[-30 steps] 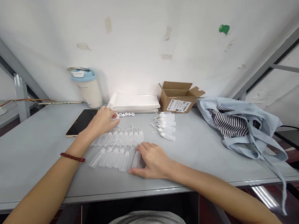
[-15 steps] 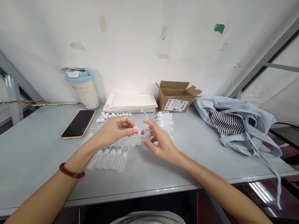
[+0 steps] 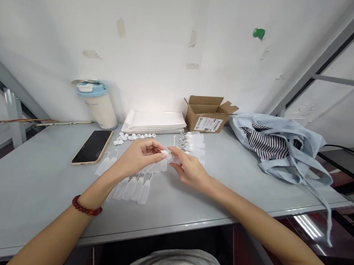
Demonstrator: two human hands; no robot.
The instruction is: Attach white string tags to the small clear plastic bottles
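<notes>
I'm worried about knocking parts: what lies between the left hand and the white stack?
A loose line of small white caps, the head view shows.

A small workshop, it seems: grey bench [image 3: 196,208], metal frame [image 3: 310,75], bottles [image 3: 136,189] in rows, loose caps [image 3: 133,136], open box [image 3: 204,121], tape scraps [image 3: 121,28] dotting the wall [image 3: 160,30]!

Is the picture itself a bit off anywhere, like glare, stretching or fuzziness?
Head view: glare streaks the floor; the wall has a brighter patch; the tumbler leans outward, probably lens stretch; translucent bottles show faint edges; between left hand and right hand, details look washed out.
</notes>
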